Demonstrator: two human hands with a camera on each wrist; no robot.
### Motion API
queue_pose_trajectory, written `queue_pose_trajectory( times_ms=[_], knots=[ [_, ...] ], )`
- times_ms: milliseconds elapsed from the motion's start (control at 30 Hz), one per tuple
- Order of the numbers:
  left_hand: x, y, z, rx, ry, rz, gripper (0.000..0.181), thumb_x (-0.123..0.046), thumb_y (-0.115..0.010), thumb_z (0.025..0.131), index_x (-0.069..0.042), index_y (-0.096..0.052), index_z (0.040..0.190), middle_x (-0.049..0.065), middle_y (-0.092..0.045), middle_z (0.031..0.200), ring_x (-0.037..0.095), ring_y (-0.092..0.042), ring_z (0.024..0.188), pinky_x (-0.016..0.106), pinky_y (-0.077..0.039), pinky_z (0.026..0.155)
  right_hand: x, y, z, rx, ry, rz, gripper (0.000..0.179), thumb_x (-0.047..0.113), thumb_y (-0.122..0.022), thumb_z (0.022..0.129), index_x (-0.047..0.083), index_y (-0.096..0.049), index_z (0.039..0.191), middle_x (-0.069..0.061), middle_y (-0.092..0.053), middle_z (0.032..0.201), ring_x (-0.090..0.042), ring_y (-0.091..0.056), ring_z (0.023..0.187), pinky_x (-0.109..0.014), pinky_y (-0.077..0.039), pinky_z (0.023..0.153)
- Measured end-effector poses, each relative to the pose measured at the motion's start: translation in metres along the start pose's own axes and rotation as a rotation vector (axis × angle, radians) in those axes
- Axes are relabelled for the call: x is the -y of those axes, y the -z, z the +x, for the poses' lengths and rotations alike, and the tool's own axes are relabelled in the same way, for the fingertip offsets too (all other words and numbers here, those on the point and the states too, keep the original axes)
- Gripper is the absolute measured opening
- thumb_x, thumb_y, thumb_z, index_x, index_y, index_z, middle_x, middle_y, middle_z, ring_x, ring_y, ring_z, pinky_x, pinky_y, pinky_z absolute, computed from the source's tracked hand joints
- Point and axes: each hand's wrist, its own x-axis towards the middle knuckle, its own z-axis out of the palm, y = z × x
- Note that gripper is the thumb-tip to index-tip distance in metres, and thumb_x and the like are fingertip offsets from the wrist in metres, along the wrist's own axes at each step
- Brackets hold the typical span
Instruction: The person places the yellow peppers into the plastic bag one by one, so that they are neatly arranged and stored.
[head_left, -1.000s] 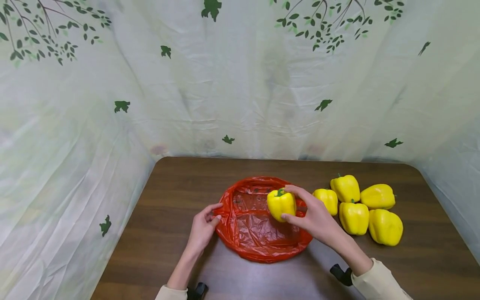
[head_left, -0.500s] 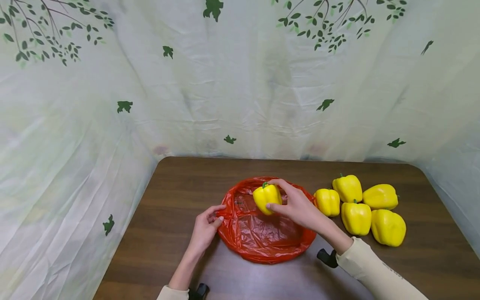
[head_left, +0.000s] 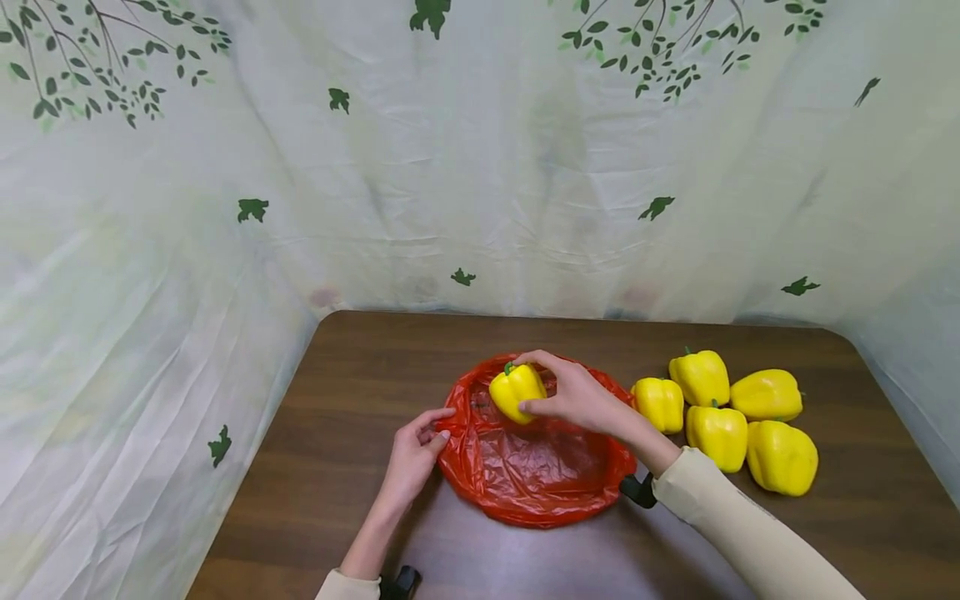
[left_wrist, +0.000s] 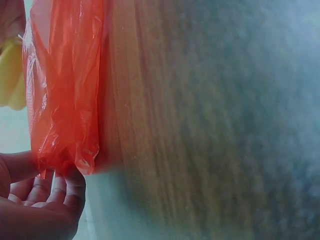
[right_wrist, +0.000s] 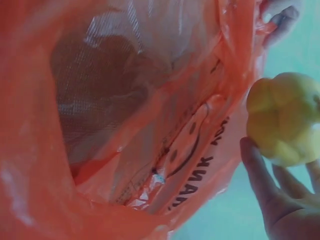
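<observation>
A red plastic bag [head_left: 540,475] lies spread open on the table, its rim rolled into a rough ring. My left hand [head_left: 411,454] pinches the left edge of that rim between thumb and fingers; the left wrist view shows the film [left_wrist: 65,100] gathered at the fingertips. Over the bag's opening, my right hand [head_left: 573,398] holds a yellow bell pepper [head_left: 517,392] with its green stem upward. In the right wrist view the pepper [right_wrist: 285,117] is beside the bag's wall, which bears printed letters and a smiling face.
Several more yellow bell peppers [head_left: 717,437] stand grouped to the right of the bag. Closest to it is one small pepper [head_left: 659,405]. The brown wooden table [head_left: 375,350] reaches back to a pale curtain [head_left: 495,192] printed with leaves.
My right hand has carried the yellow bell pepper leftward over the bag, from its right side toward its back left. The left hand has kept its hold on the rim.
</observation>
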Motion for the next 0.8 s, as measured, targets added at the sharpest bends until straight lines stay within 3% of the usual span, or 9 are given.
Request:
queue_pose_trajectory(
  times_ms=[500,800],
  knots=[
    [-0.002,-0.002,-0.001,-0.007,0.009,0.037,0.031,0.010,-0.057,0.092,0.005,-0.065,0.121,0.024,-0.060,0.088,0.023,-0.054,0.067,0.026,-0.046,0.055,-0.014,-0.008,0.037,0.080,0.018,-0.032,0.055,0.024,-0.079,0.084,0.021,-0.053,0.133,0.002,-0.059,0.121,-0.018,-0.056,0.101,-0.034,-0.051,0.086],
    [-0.001,-0.004,0.000,-0.013,-0.003,0.011,0.030,0.011,-0.057,0.092,0.005,-0.065,0.120,0.023,-0.062,0.093,0.023,-0.056,0.068,0.028,-0.049,0.057,-0.028,-0.022,0.049,0.041,-0.003,-0.036,0.054,0.025,-0.081,0.083,0.020,-0.056,0.130,0.004,-0.061,0.114,-0.017,-0.057,0.095,-0.032,-0.052,0.082]
  ],
)
